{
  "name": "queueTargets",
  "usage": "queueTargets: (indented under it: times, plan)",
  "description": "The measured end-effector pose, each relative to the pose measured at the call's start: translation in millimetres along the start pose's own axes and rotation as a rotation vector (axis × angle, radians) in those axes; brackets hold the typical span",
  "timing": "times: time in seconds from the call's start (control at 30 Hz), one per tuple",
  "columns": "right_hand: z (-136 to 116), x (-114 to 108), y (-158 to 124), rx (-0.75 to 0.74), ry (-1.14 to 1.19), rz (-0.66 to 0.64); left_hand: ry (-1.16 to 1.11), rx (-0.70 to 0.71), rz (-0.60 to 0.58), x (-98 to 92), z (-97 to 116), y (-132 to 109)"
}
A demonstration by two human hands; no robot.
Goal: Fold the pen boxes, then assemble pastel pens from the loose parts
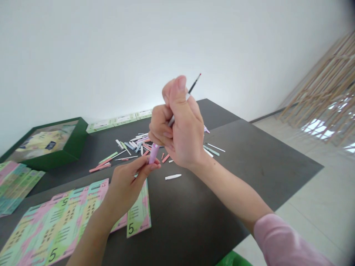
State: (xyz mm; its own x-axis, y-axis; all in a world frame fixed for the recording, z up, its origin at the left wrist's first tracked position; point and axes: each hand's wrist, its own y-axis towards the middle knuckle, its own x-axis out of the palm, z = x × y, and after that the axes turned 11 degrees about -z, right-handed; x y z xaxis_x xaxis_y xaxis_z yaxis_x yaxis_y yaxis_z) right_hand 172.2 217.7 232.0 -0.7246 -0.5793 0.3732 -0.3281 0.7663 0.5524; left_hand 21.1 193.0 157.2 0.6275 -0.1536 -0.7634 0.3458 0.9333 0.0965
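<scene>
My left hand (130, 179) pinches a short purple pen barrel (153, 155) between thumb and fingers, low over the table. Above and to the right, my right hand (180, 122) is raised in a loose fist around a thin pen refill (191, 88). Its dark end with a tiny reddish tip sticks out past the thumb, and most of its length is hidden in the fingers. Below the right hand a white pen barrel piece (173, 177) lies on the dark table (188, 214). Behind both hands spreads a pile of white, green, pink and blue pen parts (134, 142).
Colourful printed cards (66, 218) lie front left, partly under my left forearm, with another stack (16, 184) farther left. A green box (69, 144) holds yellowish packets. Small pale-green boxes (124, 119) line the wall. Wooden slats (330, 77) stand right, beyond the table's edge.
</scene>
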Motion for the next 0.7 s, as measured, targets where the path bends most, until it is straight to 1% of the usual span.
queueTargets:
  times: [0.07,0.17,0.3,0.4,0.47,0.53,0.6,0.7]
  plan:
    - [1,-1,-1,-0.012,0.002,-0.003,-0.014,0.003,0.002,-1.0,1,-1]
    - [3,-3,-1,-0.032,0.039,-0.030,0.065,0.013,0.000,-2.6,3,-2]
    - [11,-2,-2,-0.023,0.027,0.015,0.128,0.037,0.017,-3.7,5,-4]
    - [15,2,-6,0.015,0.075,0.009,0.166,0.059,0.037,-5.0,6,-7]
    - [16,6,-9,-0.004,0.091,0.025,0.184,0.059,0.048,-6.8,7,-10]
    - [17,9,-13,-0.047,0.045,0.068,0.203,0.063,0.055,-9.5,11,-13]
    - [18,10,-16,-0.074,-0.051,0.099,0.229,0.077,0.084,-12.8,17,-17]
    - [26,4,-17,-0.015,-0.231,0.088,0.259,0.096,0.102,-18.5,26,-22]
